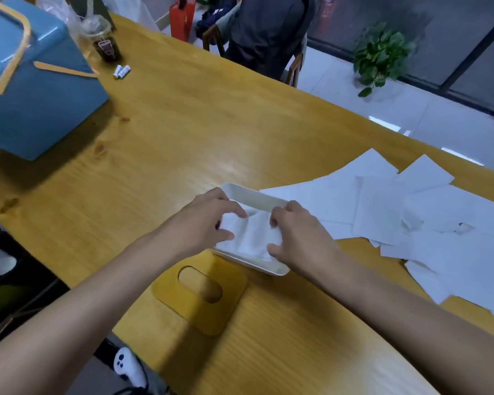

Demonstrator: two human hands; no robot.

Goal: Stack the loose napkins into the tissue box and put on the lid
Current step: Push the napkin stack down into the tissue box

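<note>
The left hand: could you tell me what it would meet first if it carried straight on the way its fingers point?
Probably the right hand, facing the left hand across the crumpled white napkin both hold in the open white rectangular tissue box; depth is hard to judge.

Soft, dimmish daylight, perhaps from the far right, glares on the table (231, 166); edges bend, slightly blurred

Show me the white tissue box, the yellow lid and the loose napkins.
White plastic tissue box (254, 196), head view, far wall.
Yellow slotted wooden lid (207, 320), head view, near end.
Loose white paper napkins (382, 212), head view, middle sheet.
</note>
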